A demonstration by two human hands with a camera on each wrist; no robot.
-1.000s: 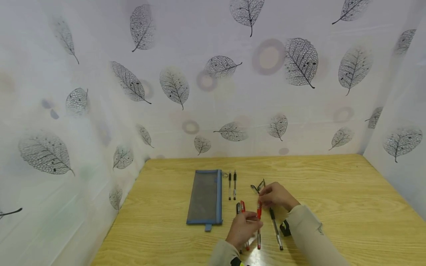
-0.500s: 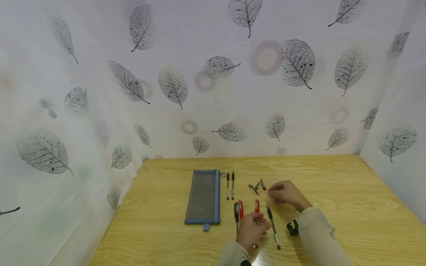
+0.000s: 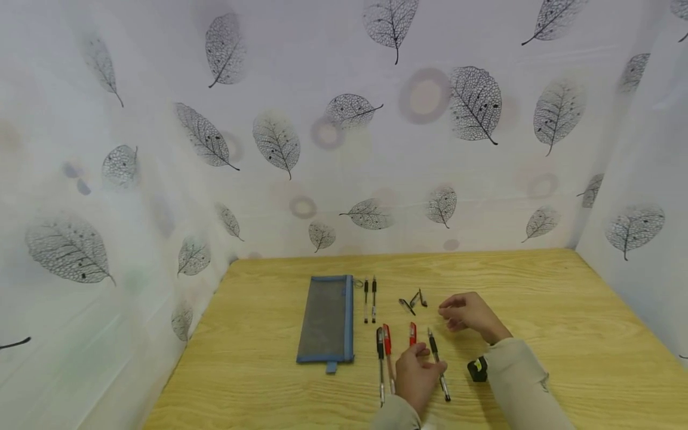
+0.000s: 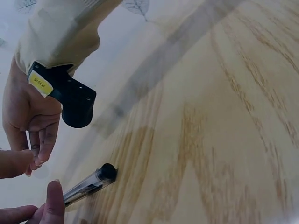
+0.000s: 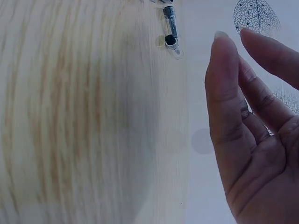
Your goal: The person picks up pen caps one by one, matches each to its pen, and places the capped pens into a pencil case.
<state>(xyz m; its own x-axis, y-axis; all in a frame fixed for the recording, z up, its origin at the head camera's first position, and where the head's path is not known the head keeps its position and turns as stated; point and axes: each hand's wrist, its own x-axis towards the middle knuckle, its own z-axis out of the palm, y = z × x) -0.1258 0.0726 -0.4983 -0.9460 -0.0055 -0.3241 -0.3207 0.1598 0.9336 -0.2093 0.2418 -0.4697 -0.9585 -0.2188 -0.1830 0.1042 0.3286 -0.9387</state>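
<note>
Both hands have shifted to the right compared with half a second ago: the left hand point(image 3: 418, 379) has gone from the red-capped pen point(image 3: 412, 332) to the uncapped black pen point(image 3: 433, 346), and the right hand point(image 3: 470, 313) has drawn a little farther from the three black pen caps point(image 3: 407, 306).

Nearest, the left hand is low over the tabletop point(image 3: 258, 388), its fingers bent and its thumb crossing over the barrel of the uncapped black pen, which lies tilted with its tip pointing away. Whether that grip actually pinches the barrel cannot be told. The lower part of the red-capped pen is hidden behind the same hand. Just to its left lie a black-capped pen point(image 3: 381, 358) and another red-capped pen point(image 3: 389, 361), close side by side.

A black wrist camera point(image 3: 477, 369) sits at the cuff of the right sleeve point(image 3: 524, 385). Beyond it, the right hand is held clear of everything, its grip loose, with a gap between thumb and forefinger and nothing held.

Left of the pens lies a blue-edged mesh zip pouch point(image 3: 324, 322), flat. Level with its upper half are the three black pen caps, scattered near one another, and two slim black pens point(image 3: 370, 301), parallel and just beside the pouch. Farthest back hangs a pale leaf-print cloth point(image 3: 301, 233).
</note>
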